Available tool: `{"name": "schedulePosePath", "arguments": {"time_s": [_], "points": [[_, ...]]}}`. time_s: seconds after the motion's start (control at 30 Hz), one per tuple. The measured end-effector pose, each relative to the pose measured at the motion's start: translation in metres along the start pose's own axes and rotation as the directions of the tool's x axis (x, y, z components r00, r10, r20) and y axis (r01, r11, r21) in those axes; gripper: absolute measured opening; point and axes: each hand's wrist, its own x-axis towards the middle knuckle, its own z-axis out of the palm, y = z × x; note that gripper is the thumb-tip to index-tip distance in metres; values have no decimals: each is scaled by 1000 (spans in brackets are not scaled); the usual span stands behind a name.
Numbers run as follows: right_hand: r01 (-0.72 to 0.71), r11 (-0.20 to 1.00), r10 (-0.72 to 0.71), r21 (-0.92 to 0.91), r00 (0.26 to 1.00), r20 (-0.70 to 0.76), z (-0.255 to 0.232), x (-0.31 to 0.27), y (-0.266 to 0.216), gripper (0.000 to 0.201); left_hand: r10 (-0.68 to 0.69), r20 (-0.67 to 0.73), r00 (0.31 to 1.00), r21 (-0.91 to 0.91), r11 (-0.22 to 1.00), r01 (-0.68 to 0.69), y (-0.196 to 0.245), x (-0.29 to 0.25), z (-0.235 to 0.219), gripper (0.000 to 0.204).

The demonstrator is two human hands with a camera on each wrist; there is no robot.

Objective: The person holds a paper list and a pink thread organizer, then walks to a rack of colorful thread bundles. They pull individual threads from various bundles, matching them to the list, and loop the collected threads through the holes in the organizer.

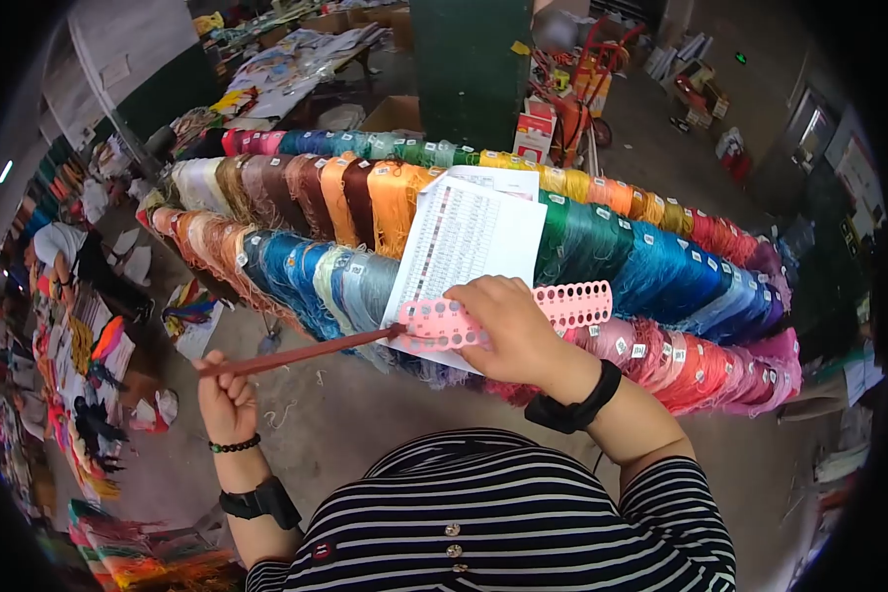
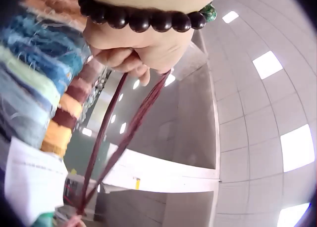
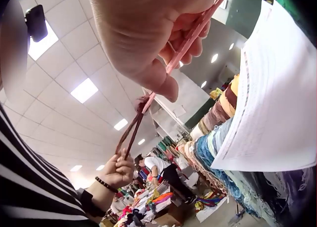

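My left hand [image 1: 229, 400] grips one end of a dark reddish-brown skein of thread [image 1: 296, 357], its fingers curled round the loop. The skein stretches taut to a pink perforated thread card [image 1: 434, 324], where it is looped at the left end. In the left wrist view the skein [image 2: 130, 130] parts into two strands below the fist. My right hand [image 1: 508, 326] pinches the card between thumb and fingers, over printed sheets [image 1: 508, 237]. Edge-on in the right wrist view, the card [image 3: 185, 46] looks thin, and thread bunches at its tip.
Rows of coloured skeins [image 1: 602, 242] with small white tags lie on a long rack in front of me. A person [image 1: 69, 257] bends among piles of thread at the left. Behind the rack stand a green pillar [image 1: 469, 74] and a red hand truck [image 1: 597, 74].
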Motion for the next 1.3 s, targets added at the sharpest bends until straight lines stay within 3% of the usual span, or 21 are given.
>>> {"name": "schedulePosePath", "arguments": {"time_s": [0.07, 0.17, 0.27, 0.4, 0.47, 0.5, 0.53, 0.57, 0.63, 0.73, 0.8, 0.9, 1.0, 1.03, 1.13, 1.23, 1.3], "points": [[-33, 999, 33, -10, 999, -17, -5, -5, 6, 55, 30, 133, 991, 78, 996, -41, 23, 2, -36, 33], [-72, 997, 72, -9, 997, 1, -17, -14, 11, 56, -28, -138, 990, -160, 987, 6, 51, -14, -44, 41], [-26, 999, 25, 29, 1000, 17, -15, -18, 1, 56, -37, -43, 998, -215, 976, 27, 57, -15, -74, 41], [-51, 997, 47, 65, 998, 53, -12, -17, 2, 56, -68, -157, 985, -152, 987, 44, 53, -10, -98, 36], [-49, 996, 44, 74, 997, 70, -10, -18, 0, 57, -297, -339, 893, 21, 946, 323, 38, -10, -124, 32], [-51, 995, 43, 83, 994, 100, -11, -19, -1, 57, -383, -433, 816, 93, 881, 463, 33, -10, -135, 31], [-55, 995, 44, 89, 991, 124, -14, -21, -2, 58, -342, -507, 791, 589, 532, 608, 23, -17, -136, 27], [-65, 994, 51, 93, 988, 144, -16, -24, -3, 58, -261, -543, 798, 832, -44, 553, 6, -19, -127, 27], [-51, 986, 25, 158, 987, 161, -11, -29, -4, 59, -332, -394, 857, 918, -185, 350, -8, -13, -94, 31], [-38, 980, -2, 195, 980, 199, 2, -27, -10, 60, -477, -187, 859, 939, -343, 14, -26, -18, -35, 45], [-39, 979, -9, 202, 973, 231, 9, -22, -18, 60, -448, 58, 892, 961, 268, 72, -58, -8, 11, 42], [-18, 984, -28, 175, 966, 256, 13, -15, -25, 62, -413, 424, 806, 755, 652, -63, -96, 4, 78, 41], [-44, 988, 4, 146, 965, 262, 4, -16, -25, 64, -548, 297, 782, 867, 498, 20, -98, 19, 78, 41], [-58, 989, 21, 137, 965, 261, 0, -18, -24, 65, -532, 328, 780, 817, 575, 49, -98, 16, 93, 36], [-179, 965, 147, 192, 975, 170, -5, -29, -25, 53, -536, 316, 783, 759, 638, 131, -103, 17, 87, 34], [-515, 804, 338, 297, 807, 484, -4, -32, -22, 35, -526, 343, 778, 686, 706, 175, -109, 21, 87, 34], [-418, 856, 287, 305, 873, 394, -5, -35, -22, 29, -591, 349, 727, 615, 730, 298, -108, 24, 86, 34]]}}
